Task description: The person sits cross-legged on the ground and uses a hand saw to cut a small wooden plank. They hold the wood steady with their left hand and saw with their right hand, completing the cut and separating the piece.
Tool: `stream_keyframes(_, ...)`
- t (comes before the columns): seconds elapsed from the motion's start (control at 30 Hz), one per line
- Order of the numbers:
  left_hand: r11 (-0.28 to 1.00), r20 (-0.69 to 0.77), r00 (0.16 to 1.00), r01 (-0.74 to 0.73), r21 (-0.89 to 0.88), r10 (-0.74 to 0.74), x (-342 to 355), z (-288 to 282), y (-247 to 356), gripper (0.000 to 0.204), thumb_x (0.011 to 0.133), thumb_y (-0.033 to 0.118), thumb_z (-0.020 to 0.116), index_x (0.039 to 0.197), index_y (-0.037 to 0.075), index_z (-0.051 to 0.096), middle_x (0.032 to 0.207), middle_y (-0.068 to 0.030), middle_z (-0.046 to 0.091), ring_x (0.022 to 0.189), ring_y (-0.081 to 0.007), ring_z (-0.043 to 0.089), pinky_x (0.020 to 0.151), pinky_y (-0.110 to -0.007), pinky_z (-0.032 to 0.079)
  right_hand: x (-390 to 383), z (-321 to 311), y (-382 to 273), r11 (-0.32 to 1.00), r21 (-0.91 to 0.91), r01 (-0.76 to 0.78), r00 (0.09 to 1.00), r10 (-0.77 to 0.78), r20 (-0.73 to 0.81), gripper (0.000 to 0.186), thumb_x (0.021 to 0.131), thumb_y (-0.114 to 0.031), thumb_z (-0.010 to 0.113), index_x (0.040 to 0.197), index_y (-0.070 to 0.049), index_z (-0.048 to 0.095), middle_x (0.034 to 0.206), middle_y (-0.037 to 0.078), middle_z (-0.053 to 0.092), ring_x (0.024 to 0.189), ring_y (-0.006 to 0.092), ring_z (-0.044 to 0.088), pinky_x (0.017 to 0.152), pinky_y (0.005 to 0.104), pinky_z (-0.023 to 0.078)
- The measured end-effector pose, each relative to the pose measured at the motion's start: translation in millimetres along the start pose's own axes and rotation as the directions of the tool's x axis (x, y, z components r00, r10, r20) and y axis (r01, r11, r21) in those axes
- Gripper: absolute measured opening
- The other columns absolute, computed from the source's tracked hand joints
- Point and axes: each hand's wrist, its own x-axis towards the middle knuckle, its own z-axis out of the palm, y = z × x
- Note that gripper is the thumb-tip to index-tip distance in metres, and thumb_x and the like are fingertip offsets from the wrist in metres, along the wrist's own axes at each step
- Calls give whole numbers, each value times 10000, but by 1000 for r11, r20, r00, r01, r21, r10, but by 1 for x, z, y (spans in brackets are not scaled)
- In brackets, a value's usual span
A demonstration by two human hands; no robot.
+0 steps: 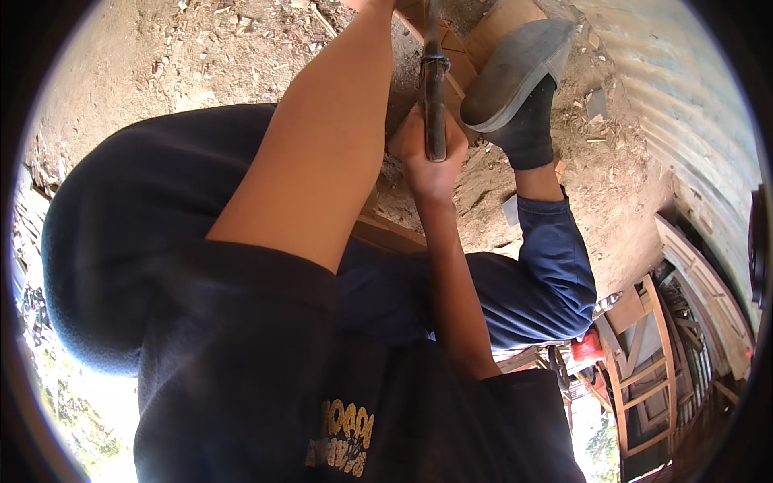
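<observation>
The right hand (455, 150), upper centre, curls closed around a dark bar (435, 88), its long axis near vertical, rounded end pointing down-frame. The left hand (370, 3), cropped at top: grip unclear. Rightward, a grey sandal (511, 80).

Dark bar (435, 121); grey slipper (511, 80); black sock (528, 129); navy trousers (535, 298); brown ground (201, 56).

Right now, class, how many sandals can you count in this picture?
1: a grey sandal on the black-socked foot, right of the right hand. Another may be hidden.
</observation>
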Motion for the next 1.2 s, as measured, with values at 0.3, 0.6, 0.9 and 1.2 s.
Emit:
stream_keyframes(0.3,1000,-71,997,-10,18,11,-4,6,-1,718,827,512,614,1334,47,410,1159,-287,650,1085,-472,630,930,-540,493,-30,-8,13,999,-17,27,999,-27,-22,92,911,-28,628,835,20,607,655,67,563,594,89,530,525,307,449)
stream_keyframes(0.6,999,-54,998,23,41,-21,-3,4,1,729,829,509,613,1354,50,401,1172,-286,649,1087,-469,633,928,-544,498,-60,-20,27,979,-180,100,995,-101,1,102,924,-41,625,846,20,601,667,62,561,620,90,546,539,290,442)
stream_keyframes(0.9,1000,-53,998,-19,19,20,2,7,-6,757,830,530,609,1373,44,403,1183,-293,645,1113,-462,626,940,-538,496,-36,-10,19,999,-51,6,1000,-6,-16,85,907,-46,633,859,24,622,659,72,580,582,103,553,541,305,464)
stream_keyframes(1.2,999,25,999,-33,3,33,-17,22,11,745,832,510,619,1357,29,398,1194,-299,639,1119,-468,619,956,-540,488,-6,-8,2,999,30,-25,997,27,-70,131,940,-64,621,840,18,602,650,10,530,633,58,508,543,274,431)
